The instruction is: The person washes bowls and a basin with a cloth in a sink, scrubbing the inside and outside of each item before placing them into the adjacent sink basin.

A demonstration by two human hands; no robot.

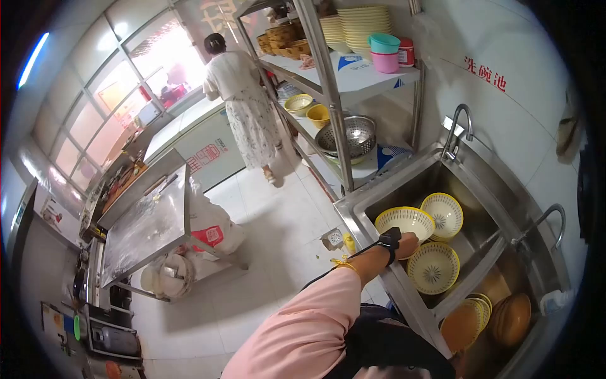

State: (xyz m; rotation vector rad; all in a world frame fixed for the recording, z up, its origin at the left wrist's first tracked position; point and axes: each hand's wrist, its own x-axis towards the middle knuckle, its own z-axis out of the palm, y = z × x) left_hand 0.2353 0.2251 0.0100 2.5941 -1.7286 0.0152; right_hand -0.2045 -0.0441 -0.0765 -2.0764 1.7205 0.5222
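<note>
My left hand (pixel 407 245), with a black watch and a yellow band at the wrist, is closed on the near rim of a yellow-rimmed patterned bowl (pixel 403 220) in the upper sink basin. Beside it lie a second patterned bowl (pixel 443 213), stacked on others, and a third (pixel 433 270). A sliver of my right hand (pixel 458 362) shows at the bottom edge, near an orange-brown bowl (pixel 462 323) in the lower basin; its fingers are hidden. More brown bowls (pixel 510 318) sit to the right of that.
Two curved taps (pixel 466 120) (pixel 555 218) rise behind the basins. A metal shelf (pixel 372 85) holds stacked bowls, cups and a colander (pixel 360 136). Another person (pixel 237 82) stands at a white counter. A steel table (pixel 148 218) with bags beneath is at left.
</note>
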